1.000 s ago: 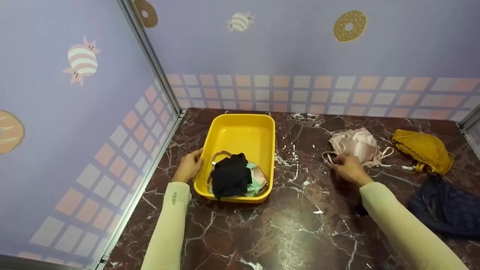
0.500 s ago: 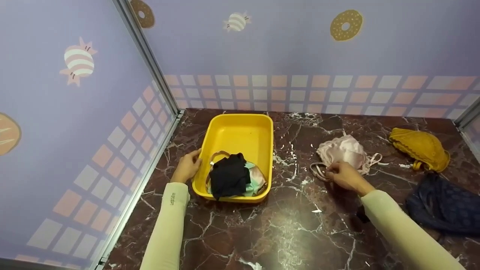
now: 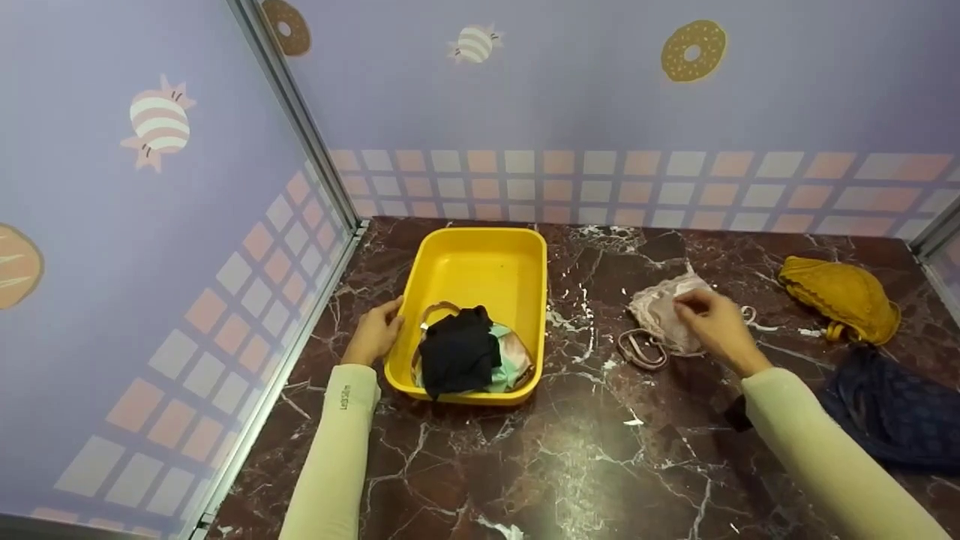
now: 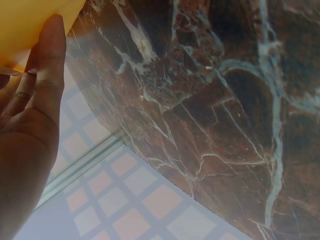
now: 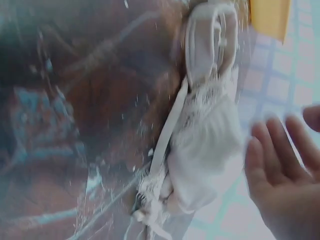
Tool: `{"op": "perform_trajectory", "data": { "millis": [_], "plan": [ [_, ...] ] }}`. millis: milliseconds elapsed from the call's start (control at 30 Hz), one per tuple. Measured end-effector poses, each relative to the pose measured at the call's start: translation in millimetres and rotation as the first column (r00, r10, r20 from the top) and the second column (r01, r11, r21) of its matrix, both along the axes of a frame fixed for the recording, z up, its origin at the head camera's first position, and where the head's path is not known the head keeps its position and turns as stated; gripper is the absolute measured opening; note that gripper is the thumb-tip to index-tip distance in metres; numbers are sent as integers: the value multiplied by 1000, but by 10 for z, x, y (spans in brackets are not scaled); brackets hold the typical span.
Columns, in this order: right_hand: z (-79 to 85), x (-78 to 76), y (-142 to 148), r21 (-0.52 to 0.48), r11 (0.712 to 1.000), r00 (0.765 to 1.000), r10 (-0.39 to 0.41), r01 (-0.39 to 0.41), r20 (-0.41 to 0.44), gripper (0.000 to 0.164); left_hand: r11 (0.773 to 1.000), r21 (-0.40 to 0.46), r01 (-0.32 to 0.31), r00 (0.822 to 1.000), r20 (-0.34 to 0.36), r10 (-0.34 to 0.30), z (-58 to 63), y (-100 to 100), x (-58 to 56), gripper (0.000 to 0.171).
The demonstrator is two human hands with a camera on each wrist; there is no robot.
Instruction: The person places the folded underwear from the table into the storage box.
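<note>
My left hand (image 3: 375, 334) touches the outer left side of a yellow plastic tray (image 3: 536, 262); in the left wrist view its fingers (image 4: 51, 50) lie nearly straight against the tray wall. In the tray's near end lie a black folded garment (image 3: 459, 352) and a mint and pink one (image 3: 514, 360) partly under it. On the right, a pale pink bra (image 3: 664, 307) lies on the table, its straps (image 3: 643, 350) looped at the near left. My right hand (image 3: 716, 326) hovers over the bra, hiding part of its cup. The right wrist view shows loosely bent fingers (image 5: 275, 155) holding nothing.
A mustard-yellow bra (image 3: 844, 296) lies at the far right of the dark marble-patterned table (image 3: 585, 465). Nearer is a navy garment (image 3: 892, 412), partly behind the right sleeve. Purple panels (image 3: 570, 97) enclose the left and back sides.
The pink bra has shifted left and slightly nearer. My right hand has let go of its straps and moved up and right over the cup. The left hand stays at the tray.
</note>
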State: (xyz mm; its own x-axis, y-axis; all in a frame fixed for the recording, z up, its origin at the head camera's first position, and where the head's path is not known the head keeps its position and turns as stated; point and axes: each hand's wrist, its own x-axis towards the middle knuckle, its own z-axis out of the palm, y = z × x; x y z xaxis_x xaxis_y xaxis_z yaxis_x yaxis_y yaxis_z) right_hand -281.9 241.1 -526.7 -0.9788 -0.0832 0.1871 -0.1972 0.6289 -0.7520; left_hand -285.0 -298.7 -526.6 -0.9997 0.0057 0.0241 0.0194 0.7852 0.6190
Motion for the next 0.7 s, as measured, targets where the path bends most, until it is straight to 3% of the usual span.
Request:
{"op": "perform_trajectory", "data": {
  "millis": [133, 200, 433, 700],
  "plan": [
    [-62, -104, 153, -57, 993, 993, -103, 99, -66, 28, 1000, -6, 4, 1000, -5, -4, -3, 6, -4, 44],
    [-136, -149, 231, -40, 992, 989, -125, 122, -82, 34, 1000, -5, 6, 1000, -4, -6, 0, 8, -5, 44],
    [-353, -173, 417, -32, 998, 991, -57, 61, 123, 66, 1000, -11, 2, 1000, 15, -2, -6, 20, -44, 44],
    [-372, -233, 376, -46, 998, 980, -28, 37, 196, 71, 1000, -17, 2, 1000, 14, -2, 9, 2, -38, 44]
  ]
}}
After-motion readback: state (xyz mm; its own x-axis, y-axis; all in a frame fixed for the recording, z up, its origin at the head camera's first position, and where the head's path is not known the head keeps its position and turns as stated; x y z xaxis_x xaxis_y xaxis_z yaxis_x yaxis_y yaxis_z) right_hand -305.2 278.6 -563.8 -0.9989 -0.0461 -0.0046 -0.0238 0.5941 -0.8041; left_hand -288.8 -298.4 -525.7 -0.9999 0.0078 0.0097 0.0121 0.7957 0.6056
